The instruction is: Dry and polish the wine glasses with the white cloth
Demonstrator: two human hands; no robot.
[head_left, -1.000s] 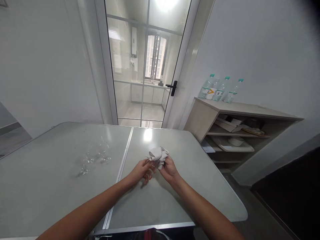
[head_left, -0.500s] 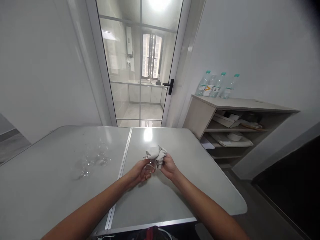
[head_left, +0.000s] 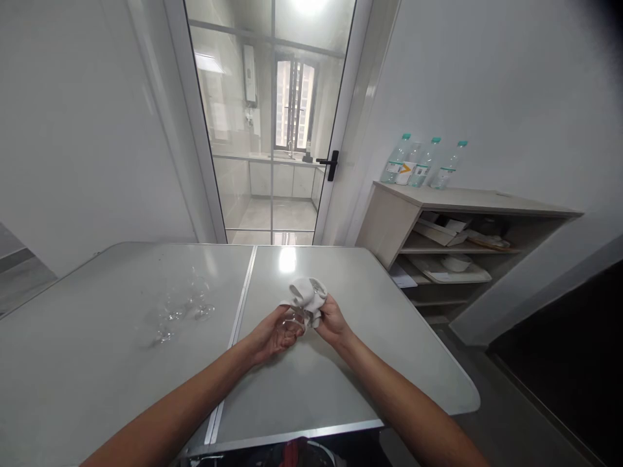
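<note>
My left hand [head_left: 273, 334] is closed around a clear glass [head_left: 292, 320], held above the table and tilted. A whitish cloth [head_left: 307, 295] is bunched against the far and right side of the glass. My right hand [head_left: 333, 321] is closed on that cloth, its fingers partly hidden behind the folds. The glass's full shape cannot be made out beneath the cloth and fingers. On the table to the left stand several clear glasses [head_left: 200, 311], hard to tell apart because they are transparent.
A grey table [head_left: 389, 363] with a metal seam spreads under my hands. To the right, a wooden shelf unit [head_left: 467, 201] carries plastic bottles [head_left: 399, 162] on top and trays inside. Behind the table's far edge is a glass door [head_left: 233, 175] with a black handle [head_left: 332, 166].
The cloth has shifted and bunched differently around the glass, with a rounder fold on top. Both hands stay in nearly the same place, and the view has tipped slightly.
</note>
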